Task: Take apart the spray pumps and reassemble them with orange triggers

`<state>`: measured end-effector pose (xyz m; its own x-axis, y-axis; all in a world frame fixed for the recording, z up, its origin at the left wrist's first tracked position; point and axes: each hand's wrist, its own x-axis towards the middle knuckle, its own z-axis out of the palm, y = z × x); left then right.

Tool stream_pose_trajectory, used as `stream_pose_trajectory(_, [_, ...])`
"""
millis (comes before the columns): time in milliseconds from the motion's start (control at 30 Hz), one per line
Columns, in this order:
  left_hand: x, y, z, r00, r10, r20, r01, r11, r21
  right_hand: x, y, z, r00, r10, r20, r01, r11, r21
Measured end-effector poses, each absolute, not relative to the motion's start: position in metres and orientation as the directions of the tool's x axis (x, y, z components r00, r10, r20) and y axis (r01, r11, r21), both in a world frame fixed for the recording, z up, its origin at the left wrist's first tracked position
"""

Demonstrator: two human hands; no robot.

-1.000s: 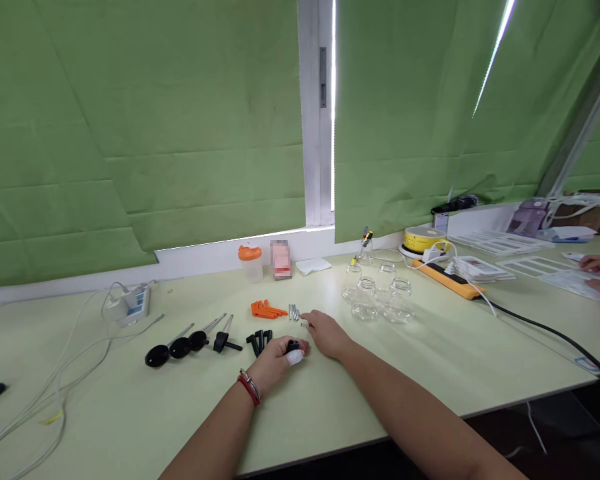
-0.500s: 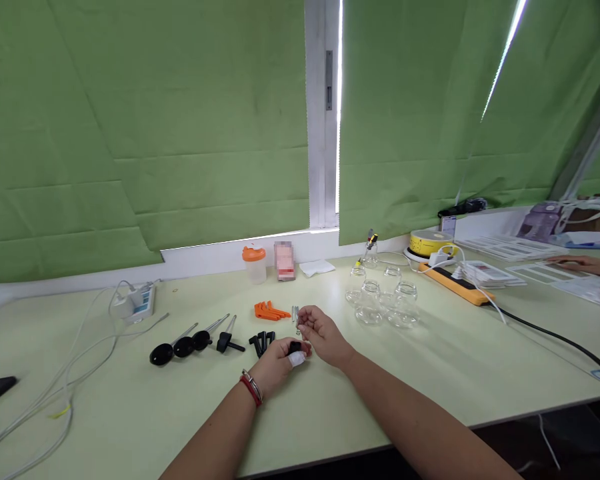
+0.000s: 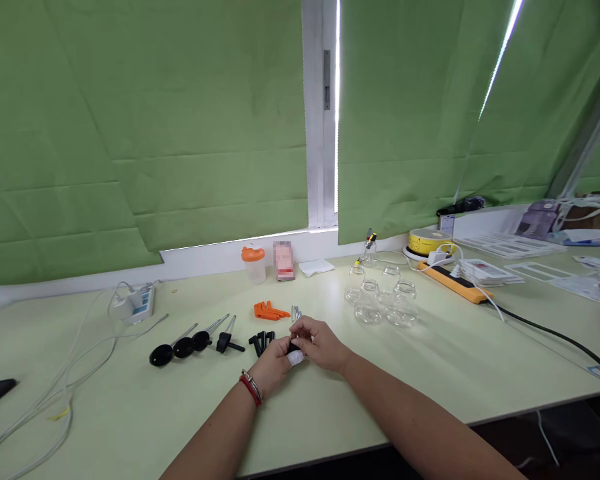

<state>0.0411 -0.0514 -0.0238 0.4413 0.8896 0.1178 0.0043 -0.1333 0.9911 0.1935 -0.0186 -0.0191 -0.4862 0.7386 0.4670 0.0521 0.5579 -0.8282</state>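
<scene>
My left hand point(image 3: 273, 361) is closed round a small black plastic part point(image 3: 293, 347), most of it hidden by fingers; one of its fingers has a white wrap. Pinched fingers of my right hand point(image 3: 320, 343) meet that part from the right; whatever they hold is too small and covered to make out. Just beyond lie thin metal pins point(image 3: 296, 312) and orange plastic handles point(image 3: 270, 311). Black L-shaped pieces point(image 3: 261, 343) rest beside my left hand. Farther left are black round lids with metal rods point(image 3: 184, 347) and one black lid with a side handle point(image 3: 225, 343).
Several clear glass jars point(image 3: 370, 303) stand to the right, before an orange power strip point(image 3: 453, 281). An orange-capped cup point(image 3: 253, 265) and a pink box point(image 3: 283, 261) are at the back. White cables point(image 3: 70, 373) run along the left. Papers point(image 3: 510, 247) lie far right.
My right hand has moved from beside the metal pins down and left to the black part in my left hand. The co-worker's arm at the far right has mostly withdrawn from view.
</scene>
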Motion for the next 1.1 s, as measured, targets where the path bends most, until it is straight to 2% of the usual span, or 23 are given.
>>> stream_pose_trajectory(133, [0.043,-0.054,-0.020,0.448,0.885,0.124,-0.004,-0.136,0.991,0.194,-0.017,-0.020,-0.484,0.714,0.507,0.094,0.618,-0.780])
stream_pose_trajectory(300, [0.042,-0.053,-0.017,0.437,0.889,0.135,-0.040,-0.131,0.991,0.194,-0.017,-0.019,-0.533,0.583,0.613,0.020,0.733,-0.680])
stream_pose_trajectory(467, [0.042,-0.052,-0.018,0.409,0.905,0.115,-0.045,-0.106,0.993,0.195,-0.016,-0.021,-0.559,0.596,0.576,0.036,0.711,-0.702])
stream_pose_trajectory(633, [0.042,-0.051,-0.022,0.390,0.916,0.096,-0.053,-0.082,0.995,0.196,-0.018,-0.021,-0.574,0.637,0.515,0.121,0.688,-0.716])
stream_pose_trajectory(933, [0.039,-0.048,-0.029,0.351,0.933,0.078,-0.013,-0.079,0.997,0.198,-0.021,-0.013,-0.549,0.624,0.556,0.222,0.750,-0.622])
stream_pose_trajectory(1100, [0.041,-0.051,-0.025,0.380,0.918,0.110,-0.071,-0.090,0.993,0.200,-0.019,-0.010,-0.547,0.619,0.564,0.234,0.759,-0.608])
